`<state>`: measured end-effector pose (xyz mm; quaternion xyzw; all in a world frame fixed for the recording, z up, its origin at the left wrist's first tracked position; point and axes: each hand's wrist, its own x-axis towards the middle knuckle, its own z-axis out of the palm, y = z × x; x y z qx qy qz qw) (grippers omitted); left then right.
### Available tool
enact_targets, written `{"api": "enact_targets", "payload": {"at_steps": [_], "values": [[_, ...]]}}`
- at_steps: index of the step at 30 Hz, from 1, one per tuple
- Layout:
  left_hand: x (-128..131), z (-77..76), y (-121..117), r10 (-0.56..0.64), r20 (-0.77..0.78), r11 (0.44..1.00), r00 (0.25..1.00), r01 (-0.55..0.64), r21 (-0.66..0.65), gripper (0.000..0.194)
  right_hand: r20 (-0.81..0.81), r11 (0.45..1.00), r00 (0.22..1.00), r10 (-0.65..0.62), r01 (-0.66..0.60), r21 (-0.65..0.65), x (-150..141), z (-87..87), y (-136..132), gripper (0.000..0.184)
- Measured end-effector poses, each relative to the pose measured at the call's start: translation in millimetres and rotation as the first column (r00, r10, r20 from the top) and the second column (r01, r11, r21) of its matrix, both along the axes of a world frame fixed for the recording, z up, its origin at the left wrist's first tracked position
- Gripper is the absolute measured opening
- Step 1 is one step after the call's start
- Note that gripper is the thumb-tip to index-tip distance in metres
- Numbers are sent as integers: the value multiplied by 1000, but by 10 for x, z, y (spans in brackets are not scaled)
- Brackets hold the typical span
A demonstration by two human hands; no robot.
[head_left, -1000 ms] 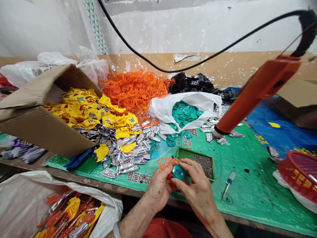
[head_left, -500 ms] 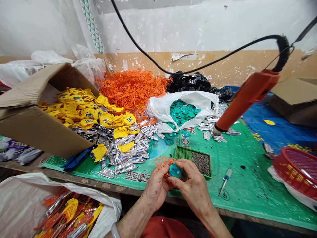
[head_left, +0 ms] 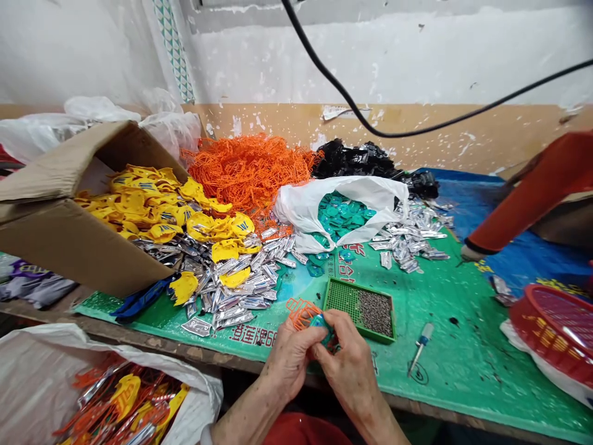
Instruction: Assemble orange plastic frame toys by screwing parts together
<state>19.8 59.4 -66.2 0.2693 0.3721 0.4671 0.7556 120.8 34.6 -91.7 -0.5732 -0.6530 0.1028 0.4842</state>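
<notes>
My left hand (head_left: 290, 358) and my right hand (head_left: 346, 364) meet at the near edge of the green mat (head_left: 445, 364). Both are closed on the same small assembly: an orange plastic frame (head_left: 300, 312) sticking out to the left, with a teal round piece (head_left: 320, 322) pressed onto it between my thumbs. Just beyond my fingers sits a green tray of tiny screws (head_left: 364, 306).
A cardboard box (head_left: 60, 228) spills yellow pieces (head_left: 152, 207) over silver foil parts (head_left: 231, 278). Behind lie an orange frame pile (head_left: 250, 164), black parts (head_left: 365, 157) and a white bag of teal pieces (head_left: 343, 207). An orange hanging power screwdriver (head_left: 523, 198), a small screwdriver (head_left: 419, 347) and a red basket (head_left: 553, 327) are on the right.
The hanging orange power screwdriver has swung to the right. My hands have turned the assembly so the teal piece is more covered by my fingers.
</notes>
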Motion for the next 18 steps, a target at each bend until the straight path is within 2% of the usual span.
{"api": "enact_targets", "payload": {"at_steps": [4, 8, 14, 16, 18], "values": [[-37, 15, 24, 19, -130, 993, 991, -3, 121, 16, 25, 999, 999, 26, -27, 20, -29, 11, -10, 27], [-102, 29, 74, 23, -219, 991, 975, 6, 132, 17, 59, 997, 995, 81, -81, -16, -53, 37, -32, 36], [-214, 74, 140, -5, -205, 992, 979, 31, 126, 22, 91, 981, 984, 153, -140, -137, -66, 31, -128, 62], [-252, 72, 164, -26, -192, 993, 981, 48, 110, 25, 72, 968, 979, 193, -177, -180, -55, 91, -137, 68], [-284, 60, 190, -50, -169, 994, 984, 66, 87, 27, 33, 949, 967, 251, -239, -204, -9, 194, -127, 65]]}}
